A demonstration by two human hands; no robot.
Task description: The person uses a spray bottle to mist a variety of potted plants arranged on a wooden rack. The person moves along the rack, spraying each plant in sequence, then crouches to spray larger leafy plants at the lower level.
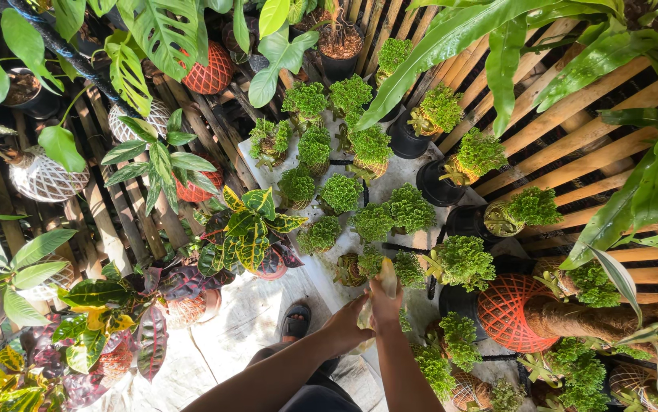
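Hands meet low in the frame's centre: left hand [346, 324] and right hand [385, 305] both wrap a pale yellowish leaf [387, 278] (soft, probably tears easily), best held near its base.

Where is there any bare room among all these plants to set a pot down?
The pale paved floor is bare between the croton plants and the person's sandalled foot, and lower left of that. The pale slab crowded with small frilly green plants leaves only narrow gaps. The wooden slats are partly free.
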